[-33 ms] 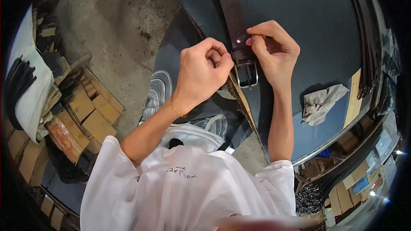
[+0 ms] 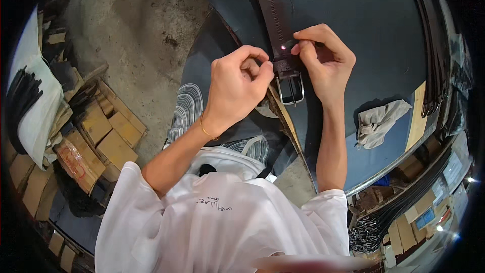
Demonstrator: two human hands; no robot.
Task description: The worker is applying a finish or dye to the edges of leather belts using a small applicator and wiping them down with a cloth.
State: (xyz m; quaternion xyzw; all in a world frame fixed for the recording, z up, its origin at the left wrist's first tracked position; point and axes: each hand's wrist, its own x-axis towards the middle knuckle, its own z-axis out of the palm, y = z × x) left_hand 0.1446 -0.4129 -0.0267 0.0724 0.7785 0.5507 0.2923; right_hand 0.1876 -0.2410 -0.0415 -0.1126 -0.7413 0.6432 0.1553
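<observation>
Our left hand (image 2: 237,83) and right hand (image 2: 328,63) curl narrow, whether gripping anything we cannot tell, flanking the brown belt (image 2: 275,23), lengthwise away from us.

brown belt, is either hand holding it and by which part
Cannot be told: the left hand curls left of the belt, near the buckle, the right hand right of it; contact is unclear.

From the belt buckle (image 2: 292,90), its strap (image 2: 271,10) runs between 11 and 12 o'clock along the tabletop (image 2: 353,10). The left hand (image 2: 240,81) is near it between 9 and 10, the right hand (image 2: 328,60) at 2. A cloth (image 2: 380,125) lies on the tabletop at 4, belts (image 2: 432,45) between 2 and 3, cardboard boxes (image 2: 118,141) off the tabletop between 8 and 9
</observation>
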